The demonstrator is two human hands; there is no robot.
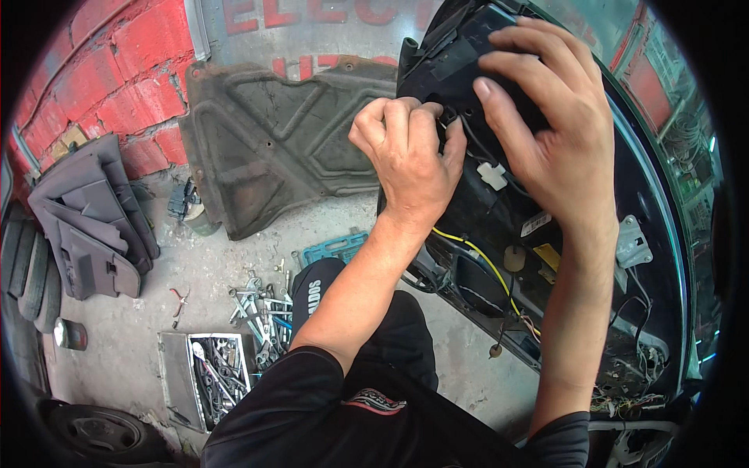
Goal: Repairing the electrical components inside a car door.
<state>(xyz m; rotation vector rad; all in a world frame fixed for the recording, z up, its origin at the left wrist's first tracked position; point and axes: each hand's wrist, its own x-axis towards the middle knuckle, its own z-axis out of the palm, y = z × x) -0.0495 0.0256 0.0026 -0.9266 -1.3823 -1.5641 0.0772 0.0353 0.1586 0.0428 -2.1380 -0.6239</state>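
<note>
The right hand (558, 132) lies spread, fingers open and flat, on the black door-mirror housing (460, 54), which tilts up-left atop the stripped car door (499, 257). The left hand (409, 156), just beside and below it, is clenched, fingertips pinching at a black wire (468, 136) near a white connector (492, 175).

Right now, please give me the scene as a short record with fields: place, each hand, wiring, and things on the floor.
Place: workshop floor by a red brick wall
Left hand: fingers curled on the black part at the top of the stripped car door
Right hand: laid flat on the same black part
Wiring: yellow wire across the door
Floor: open tool tray, loose wrenches, grey trim panel
</note>
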